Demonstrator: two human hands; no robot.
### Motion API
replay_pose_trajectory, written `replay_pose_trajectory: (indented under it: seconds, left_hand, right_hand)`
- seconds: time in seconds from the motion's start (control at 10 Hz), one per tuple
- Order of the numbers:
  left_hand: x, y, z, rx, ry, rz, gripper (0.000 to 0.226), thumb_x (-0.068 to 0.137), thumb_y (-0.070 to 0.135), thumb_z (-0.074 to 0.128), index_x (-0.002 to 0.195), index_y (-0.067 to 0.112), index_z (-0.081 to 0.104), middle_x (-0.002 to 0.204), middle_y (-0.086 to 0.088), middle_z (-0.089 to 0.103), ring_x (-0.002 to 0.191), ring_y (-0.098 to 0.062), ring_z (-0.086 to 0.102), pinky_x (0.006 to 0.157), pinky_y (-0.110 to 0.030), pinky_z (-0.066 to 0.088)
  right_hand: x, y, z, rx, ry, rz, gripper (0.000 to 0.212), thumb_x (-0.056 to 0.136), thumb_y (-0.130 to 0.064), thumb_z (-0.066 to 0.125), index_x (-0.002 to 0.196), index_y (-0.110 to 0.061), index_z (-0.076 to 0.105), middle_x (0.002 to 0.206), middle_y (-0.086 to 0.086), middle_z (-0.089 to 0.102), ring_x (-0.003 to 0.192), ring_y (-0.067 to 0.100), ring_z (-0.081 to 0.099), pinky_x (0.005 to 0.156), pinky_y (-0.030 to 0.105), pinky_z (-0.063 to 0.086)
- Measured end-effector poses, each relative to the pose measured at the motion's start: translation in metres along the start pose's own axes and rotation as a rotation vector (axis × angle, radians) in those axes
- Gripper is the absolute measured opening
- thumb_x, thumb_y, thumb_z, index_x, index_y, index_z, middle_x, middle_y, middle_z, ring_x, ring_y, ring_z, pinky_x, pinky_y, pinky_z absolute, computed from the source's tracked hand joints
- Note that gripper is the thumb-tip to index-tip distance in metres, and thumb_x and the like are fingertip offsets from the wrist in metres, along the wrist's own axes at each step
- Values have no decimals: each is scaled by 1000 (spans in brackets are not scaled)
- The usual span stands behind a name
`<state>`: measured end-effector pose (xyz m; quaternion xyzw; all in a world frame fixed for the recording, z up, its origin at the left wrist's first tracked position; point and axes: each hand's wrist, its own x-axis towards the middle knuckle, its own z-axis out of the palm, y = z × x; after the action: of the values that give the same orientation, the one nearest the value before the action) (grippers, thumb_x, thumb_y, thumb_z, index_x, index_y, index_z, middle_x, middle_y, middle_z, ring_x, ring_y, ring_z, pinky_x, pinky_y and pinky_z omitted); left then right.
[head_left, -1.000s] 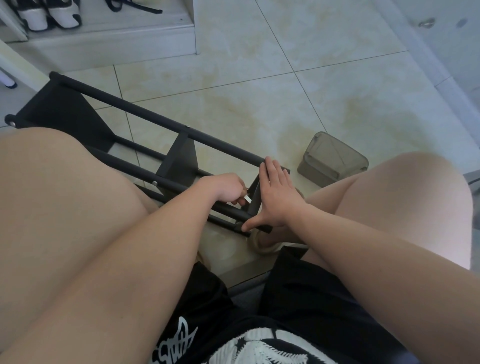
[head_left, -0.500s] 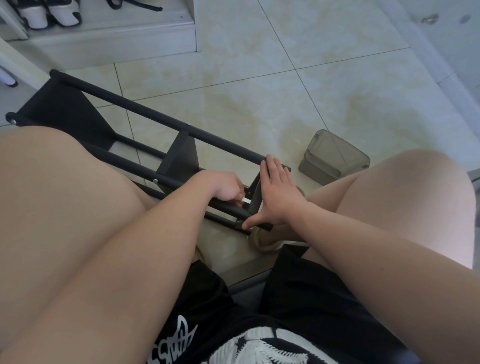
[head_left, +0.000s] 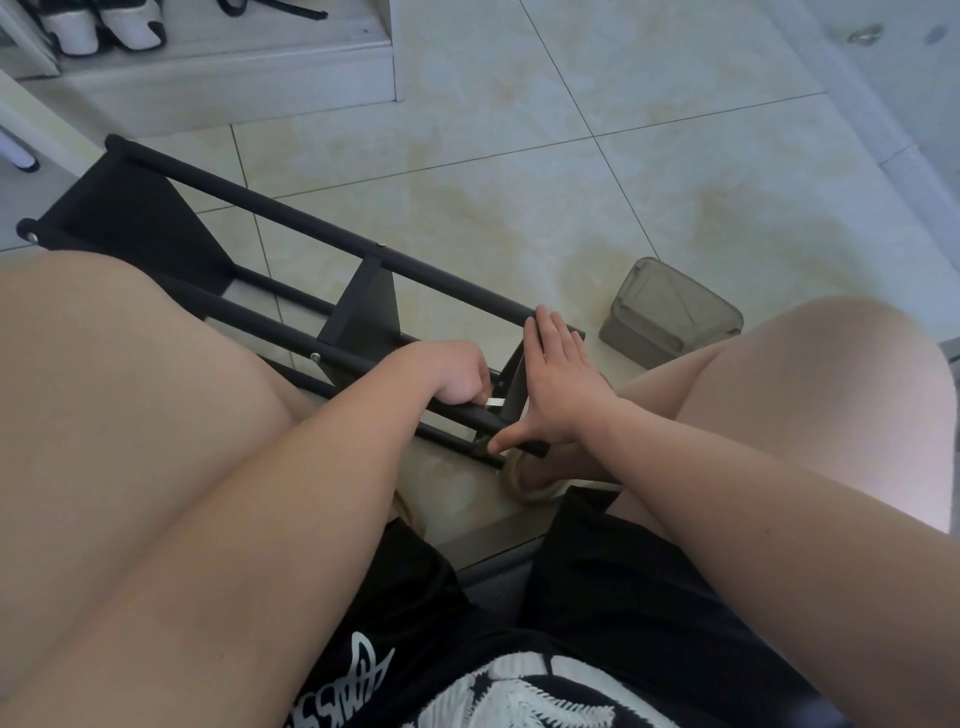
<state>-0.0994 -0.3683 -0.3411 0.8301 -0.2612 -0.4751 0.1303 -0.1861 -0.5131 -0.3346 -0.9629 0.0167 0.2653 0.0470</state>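
Observation:
A black metal rack (head_left: 291, 223) of tubes and side panels lies on its side on the tiled floor between my knees. My right hand (head_left: 558, 389) rests flat with straight fingers against the rack's near end panel, thumb stretched along the lower tube. My left hand (head_left: 457, 376) is curled around a small silver tool (head_left: 493, 402) at the joint of a tube and that end panel. Only the tool's tip shows; the rest is hidden inside my fist.
A grey translucent plastic box (head_left: 670, 312) lies on the floor right of the rack, beside my right knee. A low white step (head_left: 218, 78) with shoes (head_left: 104, 26) on it stands at the back left. A white wall runs along the right.
Both hands stay at the rack's near end. My left hand has turned slightly at the joint, and the silver tool tip now shows more plainly.

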Motion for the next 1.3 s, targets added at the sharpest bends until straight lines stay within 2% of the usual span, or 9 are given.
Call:
replay_pose_trajectory:
  seconds: [0.1,0.3,0.5,0.6,0.7,0.8,0.9,1.1,1.3]
  left_hand:
    - [3,-1,0,-57,73,-2,20,93,11,64,107,16,76,93,4,69,93,-18,63,87,-32,48]
    - [11,-2,1,-125,181,4,18,93,13,58,88,27,68,95,4,67,95,-20,62,86,-32,47]
    - [16,-1,7,-277,203,-11,15,96,22,53,91,30,65,103,4,67,102,-20,61,99,-41,49]
    - [18,-1,11,-346,217,-9,19,94,18,52,86,20,69,95,-1,75,97,-24,68,94,-44,54]
    - [18,-2,8,-339,280,6,26,92,16,55,75,30,66,83,7,71,90,-19,67,84,-35,53]
    - [19,-4,4,-297,366,31,29,92,18,60,70,37,61,84,15,65,90,-13,62,83,-29,46]
    - [22,-7,3,-342,396,37,26,89,19,64,69,36,63,84,17,66,85,-6,61,83,-29,48]
    - [27,-3,11,-765,356,-1,6,87,21,66,82,24,68,90,-1,75,90,-14,72,75,-30,57]
    - [26,-1,20,-758,418,-45,5,91,18,65,89,22,65,83,0,75,71,-5,73,67,-25,52]
  right_hand:
    - [1,1,0,-3,-5,-1,166,49,-92,69,157,-1,-18,164,16,-27,153,32,-24,124,45,-9]
    - [2,2,2,-6,-6,-2,166,49,-94,67,156,-1,-19,164,16,-27,152,32,-24,124,44,-10]
    - [3,2,2,-8,-7,-8,167,47,-94,67,156,-1,-19,164,17,-27,153,32,-24,125,45,-9]
    - [3,2,2,-7,-5,-7,167,47,-94,67,156,-2,-20,164,16,-27,153,32,-24,124,44,-9]
    - [3,2,2,-6,-3,-7,167,47,-94,67,157,-2,-19,164,16,-27,153,32,-24,125,45,-8]
    - [3,2,2,-8,-4,-6,167,48,-94,68,156,-2,-20,164,16,-27,153,32,-24,126,45,-8]
    - [3,2,2,-10,-2,-9,167,48,-94,67,156,-2,-20,164,16,-27,153,32,-24,126,45,-8]
    - [3,2,2,-9,-3,-10,167,48,-94,67,156,-1,-19,164,17,-27,152,33,-24,124,46,-8]
    - [3,1,3,-8,1,-7,167,48,-95,67,156,-1,-19,165,17,-26,153,33,-24,124,45,-8]
